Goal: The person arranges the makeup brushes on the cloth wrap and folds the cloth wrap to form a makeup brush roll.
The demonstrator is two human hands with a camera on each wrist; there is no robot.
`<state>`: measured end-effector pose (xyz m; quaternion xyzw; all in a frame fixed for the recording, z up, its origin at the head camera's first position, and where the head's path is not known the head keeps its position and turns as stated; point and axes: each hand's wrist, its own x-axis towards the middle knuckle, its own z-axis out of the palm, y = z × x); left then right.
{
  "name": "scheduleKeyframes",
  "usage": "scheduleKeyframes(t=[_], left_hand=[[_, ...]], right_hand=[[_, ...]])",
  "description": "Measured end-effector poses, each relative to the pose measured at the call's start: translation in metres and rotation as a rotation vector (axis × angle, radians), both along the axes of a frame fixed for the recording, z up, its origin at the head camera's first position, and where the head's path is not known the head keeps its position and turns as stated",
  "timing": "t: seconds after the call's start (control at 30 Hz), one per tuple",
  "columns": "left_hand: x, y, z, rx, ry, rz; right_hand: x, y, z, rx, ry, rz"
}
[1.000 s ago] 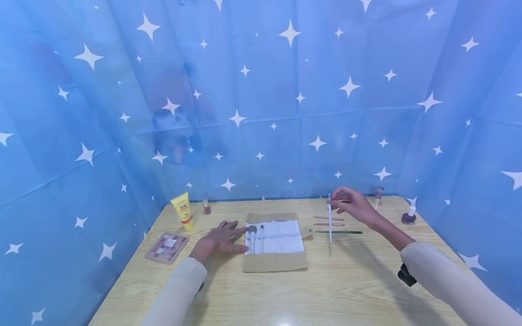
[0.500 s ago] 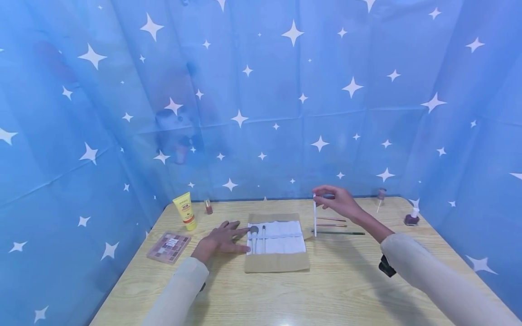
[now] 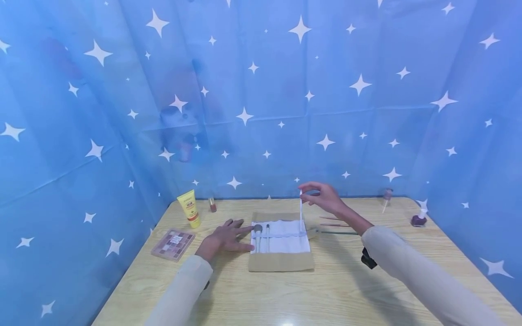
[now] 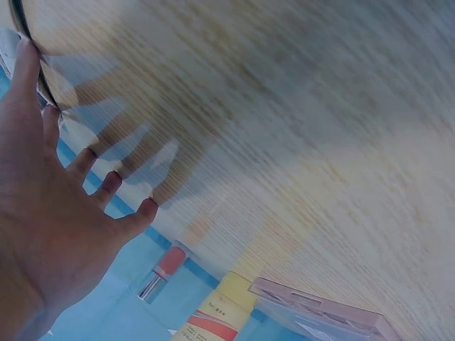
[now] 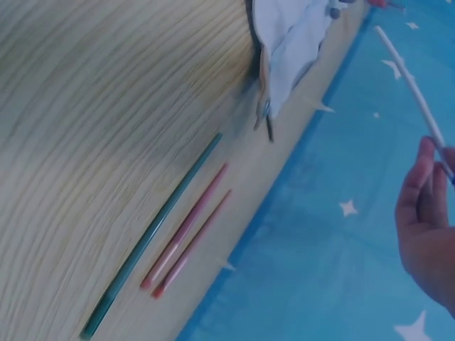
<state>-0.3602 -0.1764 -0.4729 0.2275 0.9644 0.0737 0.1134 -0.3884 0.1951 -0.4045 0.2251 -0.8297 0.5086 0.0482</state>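
An unfolded tan brush roll (image 3: 281,262) with a white lining lies mid-table. Two makeup brushes, one with a broad grey head (image 3: 258,230) and one slim (image 3: 268,237), sit side by side in its left part. My left hand (image 3: 227,237) rests with spread fingers at the roll's left edge, index finger and thumb touching it. Between thumb and fingers my right hand (image 3: 324,198) pinches a slim white makeup brush (image 3: 301,213) by its top, nearly upright. Its lower end is over the lining's right side; I cannot tell whether it is inside a slot.
Right of the roll lie a green brush (image 5: 149,234) and two pinkish ones (image 5: 183,227). A palette (image 3: 173,244), yellow tube (image 3: 189,210) and lip colour tube (image 3: 212,204) are at left. A purple polish bottle (image 3: 418,220) and another small bottle (image 3: 386,197) stand at right.
My right hand has carried the white brush leftward, from above the loose brushes to the roll's right side. The left hand has stayed on the roll's left edge.
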Motion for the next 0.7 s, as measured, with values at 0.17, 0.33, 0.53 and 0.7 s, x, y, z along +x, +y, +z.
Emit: scheduleKeyframes(t=[0.17,0.33,0.53,0.7], left_hand=[[-0.001,0.001,-0.001,-0.002,-0.002,0.003],[-0.001,0.001,-0.001,-0.011,0.001,-0.001],[-0.002,0.001,-0.002,-0.018,0.009,-0.004],[-0.003,0.001,-0.003,-0.025,0.012,0.000]], right_hand=[[-0.009,-0.014,-0.006,-0.012,-0.025,-0.006],[-0.016,-0.027,-0.013,-0.025,-0.042,0.009],[-0.025,-0.040,-0.023,-0.037,-0.047,-0.003],[-0.032,-0.050,-0.030,-0.038,-0.032,-0.010]])
